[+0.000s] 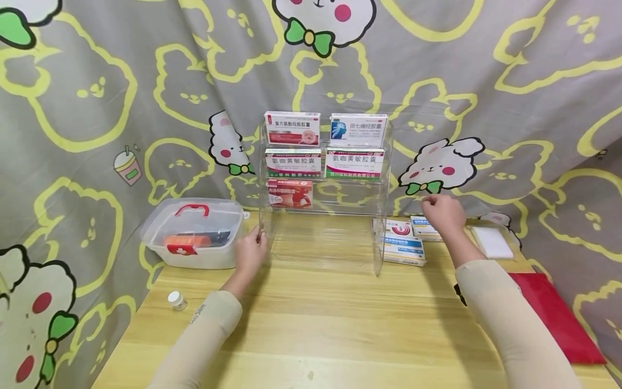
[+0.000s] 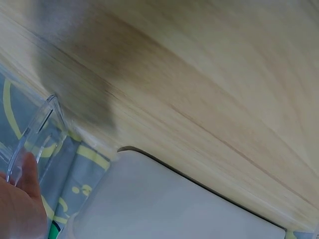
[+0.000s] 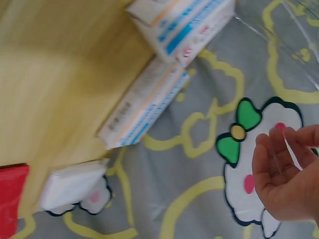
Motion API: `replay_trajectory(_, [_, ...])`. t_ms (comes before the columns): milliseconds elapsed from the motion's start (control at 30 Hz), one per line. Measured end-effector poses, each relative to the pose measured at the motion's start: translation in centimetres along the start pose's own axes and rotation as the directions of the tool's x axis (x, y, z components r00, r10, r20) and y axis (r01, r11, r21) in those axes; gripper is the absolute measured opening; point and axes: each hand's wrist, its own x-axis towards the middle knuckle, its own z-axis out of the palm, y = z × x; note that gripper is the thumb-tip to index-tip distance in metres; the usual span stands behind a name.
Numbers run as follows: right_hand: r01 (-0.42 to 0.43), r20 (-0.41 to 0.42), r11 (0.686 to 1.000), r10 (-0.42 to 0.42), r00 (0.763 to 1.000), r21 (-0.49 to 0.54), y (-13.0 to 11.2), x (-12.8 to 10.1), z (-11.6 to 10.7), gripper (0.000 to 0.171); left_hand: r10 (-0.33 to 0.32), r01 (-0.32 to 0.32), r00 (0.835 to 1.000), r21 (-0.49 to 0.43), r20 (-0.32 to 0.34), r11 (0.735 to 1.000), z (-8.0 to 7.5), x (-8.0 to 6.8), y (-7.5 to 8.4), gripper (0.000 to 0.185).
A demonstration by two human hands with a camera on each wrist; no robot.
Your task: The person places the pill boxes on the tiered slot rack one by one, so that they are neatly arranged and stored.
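A clear acrylic tiered shelf (image 1: 379, 237) stands at the back of the wooden table (image 1: 320, 324). Medicine boxes fill its upper tiers, and a red box (image 1: 289, 194) sits alone on the lowest tier. My left hand (image 1: 251, 251) grips the front edge of the shelf's left side panel (image 2: 40, 129); in the left wrist view only part of the hand (image 2: 20, 204) shows, thumb against the acrylic. My right hand (image 1: 442, 213) hovers right of the shelf over a white-and-blue box (image 1: 424, 227), holding nothing. In the right wrist view its fingers (image 3: 284, 169) are loosely curved and empty.
A translucent first-aid case (image 1: 194, 232) stands just left of the shelf, with a small capped bottle (image 1: 177, 300) in front of it. Stacked medicine boxes (image 1: 402, 242), a white pad (image 1: 492, 241) and a red folder (image 1: 554, 313) lie on the right. A cartoon-print curtain hangs behind.
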Motion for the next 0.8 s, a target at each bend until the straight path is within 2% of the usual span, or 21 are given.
replay_trajectory(167, [0.069,0.133,0.996,-0.060,0.989,-0.060,2.0,-0.4,1.0,0.042,0.005,-0.005,1.000,-0.011,-0.005,1.000,0.2,0.1,0.0,0.016])
replay_trajectory(300, [0.143,0.278,0.988,-0.119,0.953,-0.066,3.2,-0.5,2.3,0.040,0.003,-0.004,1.000,-0.029,-0.015,1.000,0.3,0.0,-0.2,0.019])
replay_trajectory(467, [0.154,0.407,0.984,-0.103,0.908,-0.094,4.2,-0.9,3.8,0.043,-0.004,0.004,1.000,-0.050,-0.005,0.999,0.2,0.0,-0.2,0.014])
replay_trajectory(633, [0.154,0.456,0.983,-0.094,0.885,-0.097,4.8,-1.6,5.0,0.054,-0.008,0.008,1.000,-0.046,0.006,0.999,0.2,-0.1,-0.2,0.014])
replay_trajectory(800, [0.153,0.457,0.985,-0.098,0.884,-0.085,5.1,-2.0,6.0,0.061,-0.006,0.006,1.000,-0.049,0.009,0.999,0.1,-0.1,0.0,0.015])
